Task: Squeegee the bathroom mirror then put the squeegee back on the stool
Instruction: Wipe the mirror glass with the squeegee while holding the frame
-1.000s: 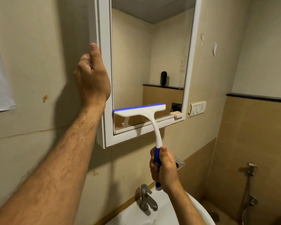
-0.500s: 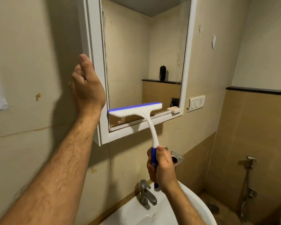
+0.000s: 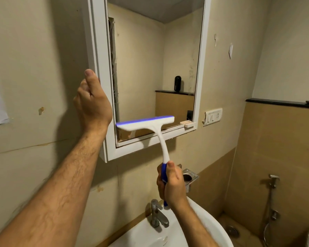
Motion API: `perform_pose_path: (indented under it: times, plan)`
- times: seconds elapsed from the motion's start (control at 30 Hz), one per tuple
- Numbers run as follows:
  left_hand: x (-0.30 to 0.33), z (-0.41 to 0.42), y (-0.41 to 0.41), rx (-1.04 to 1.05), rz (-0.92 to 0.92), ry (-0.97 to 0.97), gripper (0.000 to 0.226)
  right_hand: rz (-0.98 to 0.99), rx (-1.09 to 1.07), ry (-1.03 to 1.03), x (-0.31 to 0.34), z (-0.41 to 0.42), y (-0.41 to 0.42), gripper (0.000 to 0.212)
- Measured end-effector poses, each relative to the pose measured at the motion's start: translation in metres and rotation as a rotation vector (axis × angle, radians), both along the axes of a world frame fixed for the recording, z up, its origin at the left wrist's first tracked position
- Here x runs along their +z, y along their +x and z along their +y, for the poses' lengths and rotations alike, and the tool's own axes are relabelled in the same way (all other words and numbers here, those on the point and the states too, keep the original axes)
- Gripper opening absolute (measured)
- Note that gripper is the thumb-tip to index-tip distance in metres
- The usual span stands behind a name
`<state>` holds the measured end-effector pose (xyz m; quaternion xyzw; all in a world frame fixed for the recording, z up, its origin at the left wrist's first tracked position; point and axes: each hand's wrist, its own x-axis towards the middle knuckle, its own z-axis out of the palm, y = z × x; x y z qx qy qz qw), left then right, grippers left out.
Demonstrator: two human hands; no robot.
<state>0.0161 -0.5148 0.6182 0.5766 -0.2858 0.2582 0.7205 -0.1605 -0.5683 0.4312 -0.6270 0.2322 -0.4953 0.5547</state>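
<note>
While the mirror (image 3: 150,68) runs off the top edge, we see one white frame, its left side by our left hand (image 3: 92,102), fingers loosely curled and holding nothing. One basin (image 3: 212,227) is cut off below, near its single tap (image 3: 157,214). One squeegee (image 3: 150,129) lies blurred across the glass's lower part, our right hand (image 3: 171,186) closed round its blue handle.

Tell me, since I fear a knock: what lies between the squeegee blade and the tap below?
In the head view, the squeegee handle and the right hand gripping it; below that, the tap.
</note>
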Motion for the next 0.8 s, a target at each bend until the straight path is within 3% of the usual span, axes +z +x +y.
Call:
perform_pose_path:
  times: [0.13, 0.4, 0.67, 0.8]
  plan:
    - [0.001, 0.000, 0.000, -0.009, 0.009, 0.013, 0.054, 0.039, -0.033, 0.048, -0.016, -0.005, -0.010, 0.058]
    - [0.000, 0.000, 0.002, 0.013, -0.039, -0.025, 0.066, -0.114, -0.182, 0.004, 0.102, -0.065, -0.005, 0.055]
    - [-0.001, 0.000, 0.003, 0.013, -0.041, -0.035, 0.063, 0.000, -0.309, -0.066, 0.028, -0.070, -0.017, 0.050]
    - [-0.001, 0.000, 0.002, 0.001, -0.057, -0.038, 0.063, -0.022, -0.367, -0.151, 0.082, -0.087, -0.029, 0.055]
